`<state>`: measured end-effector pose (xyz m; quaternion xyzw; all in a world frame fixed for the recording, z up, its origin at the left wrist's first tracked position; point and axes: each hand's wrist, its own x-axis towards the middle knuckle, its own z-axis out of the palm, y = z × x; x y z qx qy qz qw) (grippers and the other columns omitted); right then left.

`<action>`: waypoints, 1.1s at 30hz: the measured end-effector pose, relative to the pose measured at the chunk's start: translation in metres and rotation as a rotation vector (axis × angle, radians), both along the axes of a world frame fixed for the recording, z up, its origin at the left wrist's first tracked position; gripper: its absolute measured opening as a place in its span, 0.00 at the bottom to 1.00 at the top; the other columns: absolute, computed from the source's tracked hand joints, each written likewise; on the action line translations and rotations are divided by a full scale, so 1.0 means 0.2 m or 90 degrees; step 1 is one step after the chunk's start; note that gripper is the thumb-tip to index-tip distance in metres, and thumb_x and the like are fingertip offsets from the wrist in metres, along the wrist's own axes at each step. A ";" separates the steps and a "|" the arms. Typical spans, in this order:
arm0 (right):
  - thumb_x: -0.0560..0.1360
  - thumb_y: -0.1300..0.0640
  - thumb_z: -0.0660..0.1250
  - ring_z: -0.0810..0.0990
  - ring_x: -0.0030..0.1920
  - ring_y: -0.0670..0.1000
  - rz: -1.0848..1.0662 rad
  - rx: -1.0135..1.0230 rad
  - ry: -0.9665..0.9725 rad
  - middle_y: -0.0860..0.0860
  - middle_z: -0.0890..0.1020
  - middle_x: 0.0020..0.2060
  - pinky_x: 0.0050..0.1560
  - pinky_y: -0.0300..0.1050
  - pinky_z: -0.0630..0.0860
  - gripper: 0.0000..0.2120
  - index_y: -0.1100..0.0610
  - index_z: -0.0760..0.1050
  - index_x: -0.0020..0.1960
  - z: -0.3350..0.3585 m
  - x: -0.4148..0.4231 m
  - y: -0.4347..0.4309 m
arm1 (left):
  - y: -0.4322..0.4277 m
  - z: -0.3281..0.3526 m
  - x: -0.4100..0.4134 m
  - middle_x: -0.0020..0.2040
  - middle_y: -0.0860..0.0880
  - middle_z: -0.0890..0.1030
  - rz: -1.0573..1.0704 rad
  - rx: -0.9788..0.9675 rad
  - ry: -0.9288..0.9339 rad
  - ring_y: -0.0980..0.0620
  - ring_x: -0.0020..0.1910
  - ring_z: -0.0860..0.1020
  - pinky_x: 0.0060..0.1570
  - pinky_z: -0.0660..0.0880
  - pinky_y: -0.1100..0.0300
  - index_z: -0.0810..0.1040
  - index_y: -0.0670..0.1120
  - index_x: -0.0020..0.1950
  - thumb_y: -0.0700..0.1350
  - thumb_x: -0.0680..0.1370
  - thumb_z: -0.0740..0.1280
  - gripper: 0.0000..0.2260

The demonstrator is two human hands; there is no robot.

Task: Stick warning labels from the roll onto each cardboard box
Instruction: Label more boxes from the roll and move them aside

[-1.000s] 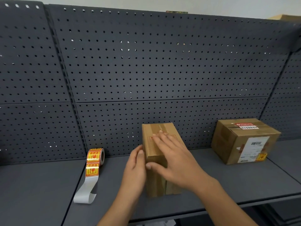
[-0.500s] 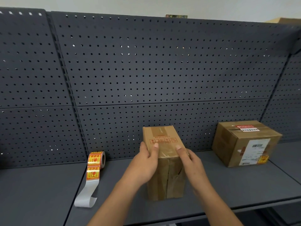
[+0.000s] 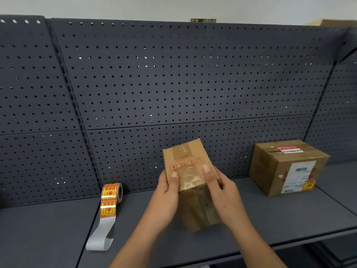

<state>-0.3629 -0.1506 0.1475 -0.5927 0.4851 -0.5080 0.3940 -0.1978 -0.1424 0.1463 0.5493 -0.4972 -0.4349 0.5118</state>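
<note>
Centre of the frame, lower half: your two hands clasp a tall narrow cardboard box (image 3: pixel 190 182), tipped so its top face leans toward you; whether its foot touches the dark grey shelf (image 3: pixel 260 215) you cannot tell from this angle. Your left hand (image 3: pixel 167 192) wraps the box's left edge, thumb laid across the near face just below a row of red printed handling symbols (image 3: pixel 187 163). Your right hand (image 3: pixel 218 187) closes on the right edge, thumb up on the same face, its tip beside the last symbol. Clear glossy tape runs down the box's top face and over the seam between your thumbs. Lower left of the frame: the label roll (image 3: pixel 113 191) stands on edge on the shelf, near the pegboard back wall (image 3: pixel 173 84), well apart from the held box. Two orange and yellow warning labels (image 3: pixel 108 208) show on the unwound strip, and below them a bare silver backing tail (image 3: pixel 101 235) curls down toward the shelf's front edge. Right of the frame: a second, squatter cardboard box (image 3: pixel 286 167) sits flat on the shelf, apart from your hands. It carries a white shipping slip on its near face, a small orange sticker (image 3: pixel 308 185) at that face's lower right corner, and a red and white tag on top. Upper right corner: a sliver of another cardboard edge shows above the pegboard
</note>
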 end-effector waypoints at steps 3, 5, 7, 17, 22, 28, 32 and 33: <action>0.71 0.19 0.60 0.76 0.68 0.37 -0.021 -0.027 0.105 0.38 0.79 0.68 0.69 0.46 0.76 0.44 0.43 0.65 0.79 0.03 0.01 0.01 | 0.00 -0.03 0.00 0.60 0.62 0.82 0.034 -0.013 0.057 0.57 0.63 0.80 0.68 0.77 0.45 0.73 0.68 0.63 0.62 0.85 0.57 0.10; 0.68 0.17 0.60 0.64 0.78 0.41 -0.033 -0.053 0.200 0.38 0.67 0.78 0.77 0.51 0.68 0.51 0.43 0.55 0.83 0.06 0.02 0.03 | 0.00 -0.05 0.01 0.59 0.61 0.84 0.054 -0.009 0.106 0.55 0.63 0.81 0.66 0.78 0.43 0.76 0.67 0.63 0.61 0.85 0.58 0.11; 0.70 0.20 0.62 0.52 0.81 0.42 -0.026 -0.079 0.298 0.36 0.57 0.80 0.81 0.51 0.58 0.51 0.41 0.48 0.84 0.08 0.05 0.07 | 0.00 -0.08 0.03 0.59 0.58 0.85 0.059 0.022 0.171 0.54 0.61 0.82 0.64 0.80 0.44 0.77 0.64 0.65 0.59 0.85 0.58 0.12; 0.81 0.34 0.59 0.45 0.83 0.49 0.063 -0.120 0.568 0.46 0.48 0.84 0.81 0.48 0.51 0.39 0.41 0.42 0.84 -0.06 0.15 0.03 | -0.03 -0.38 0.13 0.58 0.50 0.87 0.095 0.150 0.286 0.47 0.60 0.84 0.53 0.83 0.45 0.80 0.59 0.67 0.55 0.87 0.55 0.15; 0.81 0.36 0.61 0.50 0.84 0.55 0.092 -0.122 0.634 0.51 0.52 0.84 0.80 0.50 0.54 0.36 0.41 0.50 0.84 -0.13 0.23 -0.01 | -0.05 -0.45 0.17 0.54 0.46 0.86 0.124 0.173 0.155 0.48 0.54 0.83 0.43 0.80 0.55 0.82 0.49 0.62 0.45 0.87 0.55 0.15; 0.64 0.34 0.77 0.81 0.66 0.58 0.076 -0.164 0.726 0.53 0.81 0.68 0.57 0.53 0.82 0.38 0.43 0.75 0.71 -0.28 0.26 -0.06 | -0.06 -0.58 0.20 0.63 0.48 0.82 0.159 0.108 -0.081 0.52 0.61 0.79 0.61 0.75 0.55 0.78 0.47 0.69 0.39 0.86 0.58 0.15; 0.56 0.34 0.82 0.83 0.63 0.57 0.097 -0.151 0.770 0.52 0.83 0.65 0.55 0.50 0.83 0.41 0.43 0.80 0.67 -0.32 0.29 -0.07 | -0.06 -0.62 0.21 0.58 0.52 0.85 0.110 0.082 -0.133 0.53 0.59 0.83 0.62 0.80 0.51 0.80 0.49 0.68 0.34 0.83 0.59 0.19; 0.56 0.34 0.83 0.83 0.63 0.57 0.098 -0.148 0.771 0.52 0.83 0.64 0.55 0.50 0.83 0.41 0.43 0.80 0.67 -0.32 0.29 -0.07 | -0.06 -0.62 0.21 0.57 0.53 0.86 0.104 0.074 -0.136 0.55 0.58 0.83 0.62 0.80 0.51 0.81 0.50 0.67 0.34 0.83 0.59 0.19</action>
